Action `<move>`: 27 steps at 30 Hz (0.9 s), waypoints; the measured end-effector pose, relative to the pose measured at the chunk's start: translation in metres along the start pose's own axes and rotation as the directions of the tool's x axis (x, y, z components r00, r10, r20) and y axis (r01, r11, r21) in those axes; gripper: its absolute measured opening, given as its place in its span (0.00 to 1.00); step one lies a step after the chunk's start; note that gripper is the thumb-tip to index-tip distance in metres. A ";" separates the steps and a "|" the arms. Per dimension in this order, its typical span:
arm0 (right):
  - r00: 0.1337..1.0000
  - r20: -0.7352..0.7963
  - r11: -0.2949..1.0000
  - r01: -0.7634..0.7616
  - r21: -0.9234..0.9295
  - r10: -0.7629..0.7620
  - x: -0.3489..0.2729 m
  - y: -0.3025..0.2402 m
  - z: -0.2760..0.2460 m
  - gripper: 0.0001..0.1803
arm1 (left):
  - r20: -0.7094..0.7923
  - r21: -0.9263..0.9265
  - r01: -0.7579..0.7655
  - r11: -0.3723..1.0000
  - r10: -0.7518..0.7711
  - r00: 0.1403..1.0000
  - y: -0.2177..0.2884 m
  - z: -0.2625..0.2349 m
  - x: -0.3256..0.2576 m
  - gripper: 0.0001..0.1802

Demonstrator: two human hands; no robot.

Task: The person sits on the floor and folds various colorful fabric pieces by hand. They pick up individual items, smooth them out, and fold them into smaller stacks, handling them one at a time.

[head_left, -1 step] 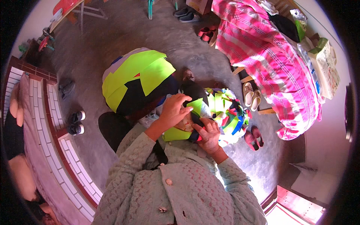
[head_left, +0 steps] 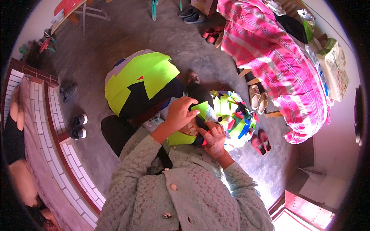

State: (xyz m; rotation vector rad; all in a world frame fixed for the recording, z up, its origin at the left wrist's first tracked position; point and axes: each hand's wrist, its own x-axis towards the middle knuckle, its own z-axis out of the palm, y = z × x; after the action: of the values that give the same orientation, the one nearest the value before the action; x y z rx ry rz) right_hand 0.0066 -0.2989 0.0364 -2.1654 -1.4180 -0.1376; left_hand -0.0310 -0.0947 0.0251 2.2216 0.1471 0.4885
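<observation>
By the near right edge of the large cloth bundle [head_left: 154,77], the left hand [head_left: 178,114] is held with thumb and forefinger curved apart at a yellow-green piece [head_left: 199,109] (whether it is gripped cannot be told), while the right hand [head_left: 214,139], fingers bent, is laid over a dark piece [head_left: 201,123], its grip likewise unclear. Farther right of that bundle, multicoloured scraps [head_left: 233,115] are heaped and a pink checked cloth [head_left: 269,65] is draped.

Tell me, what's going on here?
A person in a grey knitted cardigan is working bare-handed. The left grip, open, is close to a yellow-green cloth piece; the right grip touches a dark cloth piece. Multicoloured cloth scraps lie heaped rightward, a large rounded yellow-green and black cloth bundle leftward.
</observation>
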 end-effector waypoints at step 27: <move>0.998 0.012 0.998 0.060 0.030 -0.060 -0.011 -0.010 -0.007 0.24 | -0.434 -0.372 0.206 0.905 -0.366 0.823 -0.029 -0.012 0.016 0.08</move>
State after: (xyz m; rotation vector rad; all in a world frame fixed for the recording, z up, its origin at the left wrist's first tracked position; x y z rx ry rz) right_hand -0.0054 -0.3089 0.0417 -2.1039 -1.4837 -0.1243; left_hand -0.0190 -0.0632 0.0152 1.6829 0.6302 0.8427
